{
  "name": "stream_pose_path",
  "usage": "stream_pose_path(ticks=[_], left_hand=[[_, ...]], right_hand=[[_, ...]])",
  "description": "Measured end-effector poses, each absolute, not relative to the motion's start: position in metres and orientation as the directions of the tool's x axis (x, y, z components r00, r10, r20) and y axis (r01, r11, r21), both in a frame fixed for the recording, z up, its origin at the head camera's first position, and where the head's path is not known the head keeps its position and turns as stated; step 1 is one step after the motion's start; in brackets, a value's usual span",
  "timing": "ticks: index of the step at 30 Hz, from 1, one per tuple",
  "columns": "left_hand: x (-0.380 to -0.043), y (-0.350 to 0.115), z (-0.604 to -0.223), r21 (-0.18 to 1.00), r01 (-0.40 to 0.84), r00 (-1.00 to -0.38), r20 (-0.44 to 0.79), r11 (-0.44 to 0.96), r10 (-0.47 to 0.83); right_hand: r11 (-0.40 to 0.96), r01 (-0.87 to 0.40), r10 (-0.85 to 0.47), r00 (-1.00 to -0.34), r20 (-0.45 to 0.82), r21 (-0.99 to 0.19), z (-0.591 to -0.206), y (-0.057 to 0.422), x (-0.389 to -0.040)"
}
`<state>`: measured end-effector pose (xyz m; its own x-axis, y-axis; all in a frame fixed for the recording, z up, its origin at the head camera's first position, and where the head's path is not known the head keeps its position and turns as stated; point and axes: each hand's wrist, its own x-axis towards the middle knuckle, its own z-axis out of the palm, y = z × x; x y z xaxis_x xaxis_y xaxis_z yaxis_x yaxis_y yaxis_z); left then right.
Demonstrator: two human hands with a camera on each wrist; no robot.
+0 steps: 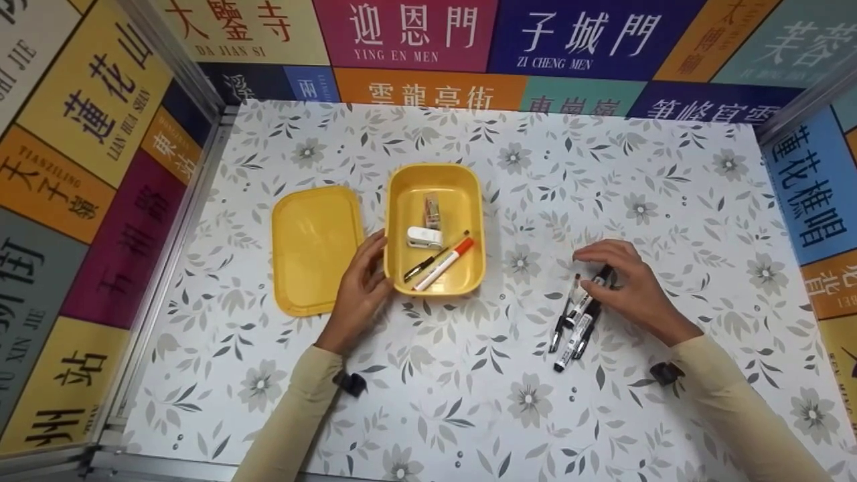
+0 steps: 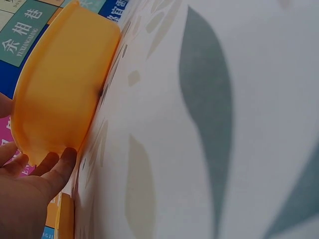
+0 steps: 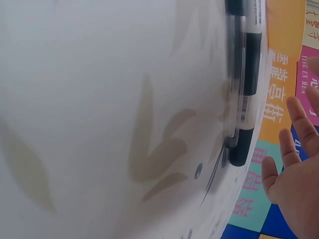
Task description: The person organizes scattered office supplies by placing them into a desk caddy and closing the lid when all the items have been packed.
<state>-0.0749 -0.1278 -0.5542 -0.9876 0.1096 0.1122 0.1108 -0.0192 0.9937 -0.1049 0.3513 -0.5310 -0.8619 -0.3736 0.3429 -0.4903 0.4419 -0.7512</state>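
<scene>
A yellow plastic box (image 1: 435, 175) stands uncovered on the table. My left hand (image 1: 361, 288) touches its left wall, fingers and thumb spread along the side; in the left wrist view its fingertips (image 2: 69, 155) rest against the wall. Inside the box lie a white marker with a red cap (image 1: 445, 263), a slim black pen (image 1: 420, 269), a small white stapler-like thing (image 1: 424, 237) and a small see-through piece (image 1: 432, 207). On the right, my right hand (image 1: 626, 284) hovers over a bunch of black-and-white markers (image 1: 577, 343) and clear-barrelled pens (image 1: 556, 337), its fingers apart and holding nothing.
The box's yellow lid (image 1: 315, 251) lies flat to the left, partly behind my left hand. Under everything is a flower-patterned white tabletop (image 1: 469, 402). Panels with large printed characters (image 1: 408, 33) rise along the back and both sides, with metal rails (image 1: 167, 462) at the edges.
</scene>
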Motion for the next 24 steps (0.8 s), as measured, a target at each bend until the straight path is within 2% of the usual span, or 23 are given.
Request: stream_pose_path(ticks=[11,24], left_hand=[[-0.075,-0.129,-0.555,0.994,0.112,-0.988,0.113,-0.018,0.109],[-0.076,-0.129,-0.555,0.994,0.105,-0.988,0.107,-0.019,0.115]], right_hand=[[0.444,-0.476,-0.357,-0.871,0.337,-0.759,-0.545,0.375,-0.110],[0.566,-0.333,-0.287,-0.937,0.199,-0.754,-0.552,0.393,-0.116]])
